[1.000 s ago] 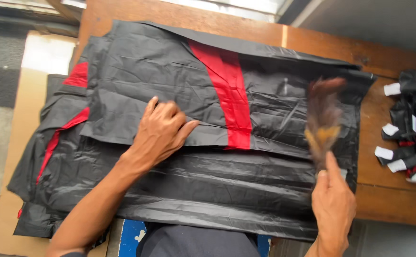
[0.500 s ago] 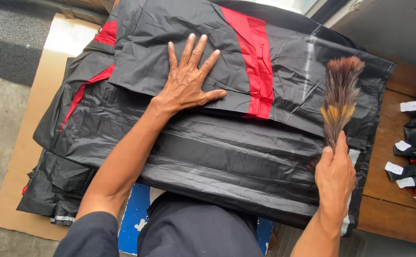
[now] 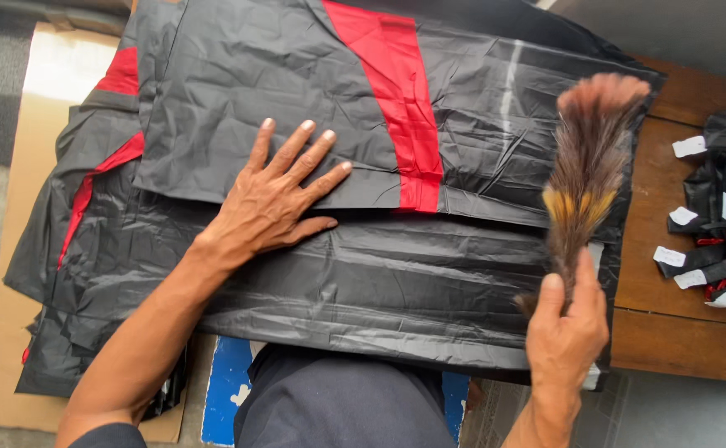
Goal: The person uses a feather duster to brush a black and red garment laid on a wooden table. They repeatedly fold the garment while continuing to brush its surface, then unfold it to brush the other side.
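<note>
A stack of black garments [image 3: 396,274] with red stripes lies spread across a wooden table [image 3: 670,274], filling the middle of the view from about 9 o'clock to 3 o'clock. The top piece [image 3: 297,91] is a flat black panel with a broad red stripe [image 3: 388,91] running from 12 o'clock down toward the centre, where its lower edge folds over the layers beneath.

The left hand [image 3: 272,203] rests palm down on this stack, just left of centre, fingers spread wide and flat, pointing toward 1 o'clock. It grasps nothing; the fingertips lie on the top panel's lower edge and the heel of the hand on the layer below it.

The right hand [image 3: 566,332] sits at about 4 o'clock, closed around the handle of a feather duster [image 3: 587,158]. The thumb lies up along the stem and the fingers wrap around it. The brown and yellow plume stands up toward 2 o'clock, over the right edge of the garments.

Beyond the stack, at 3 o'clock, a pile of small folded black items with white tags [image 3: 720,224] lies on the bare wood, well apart from the duster. At 9 o'clock a sheet of cardboard [image 3: 23,207] lies under the hanging edges of the garments. At 6 o'clock the person's dark-clothed lap [image 3: 338,406] shows, with a blue panel [image 3: 226,390] just to its left.
</note>
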